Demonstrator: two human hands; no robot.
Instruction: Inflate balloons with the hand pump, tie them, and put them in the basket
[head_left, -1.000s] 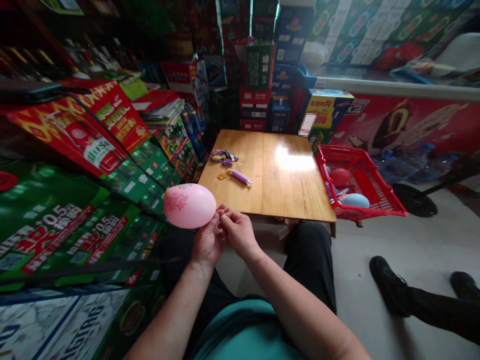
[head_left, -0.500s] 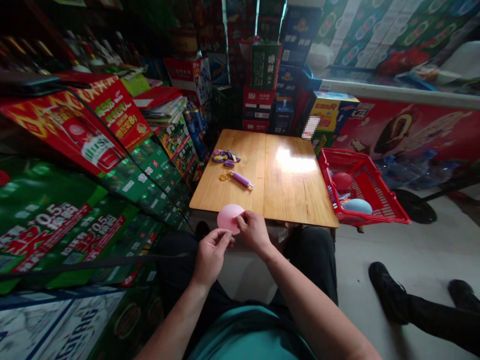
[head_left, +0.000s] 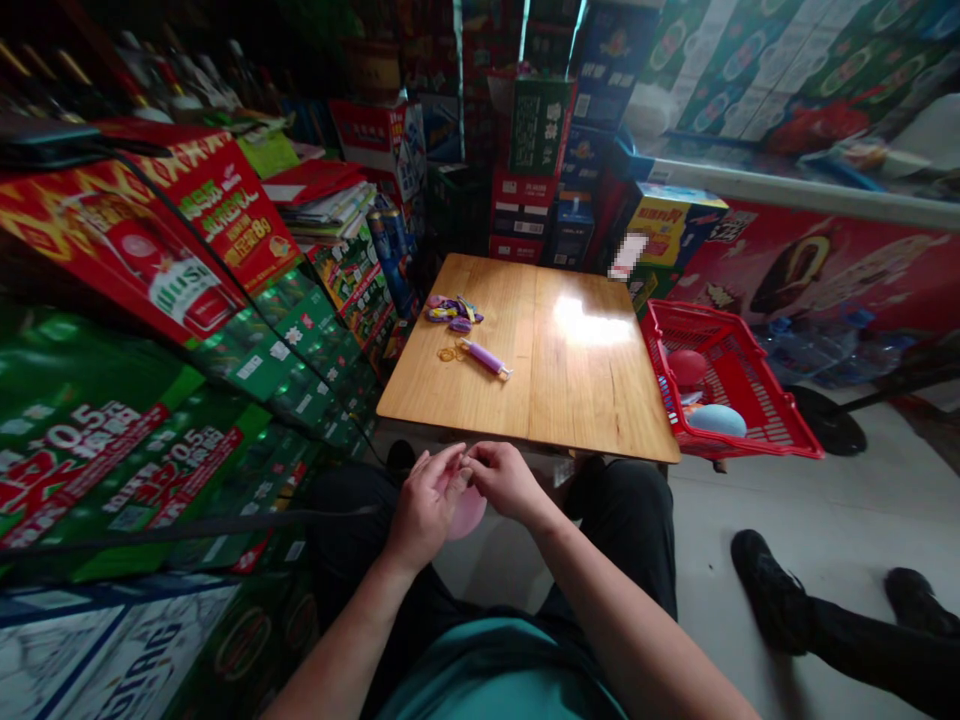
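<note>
A small inflated pink balloon (head_left: pixel 467 514) hangs below my two hands, partly hidden by them, just off the table's front edge. My left hand (head_left: pixel 429 503) is closed at the balloon's upper end. Beside it, the fingers of my right hand (head_left: pixel 504 477) pinch at the same end, fingertips meeting those of the left. The balloon's neck is covered by the fingers. On the wooden table (head_left: pixel 585 400) lie a purple hand pump (head_left: pixel 486 358), some thin yellowish rubber bands (head_left: pixel 450 353) and a bunch of uninflated balloons (head_left: pixel 454 312).
A red basket (head_left: pixel 780 425) right of the table holds a blue balloon (head_left: pixel 717 420) and a red balloon (head_left: pixel 685 367). Stacked drink cartons (head_left: pixel 97 420) line the left side. Another person's shoe (head_left: pixel 769 590) is on the floor at right.
The pink balloon has gone from above my fingertips to below my hands. Both hands have come together at its upper end, the left one turned upward.
</note>
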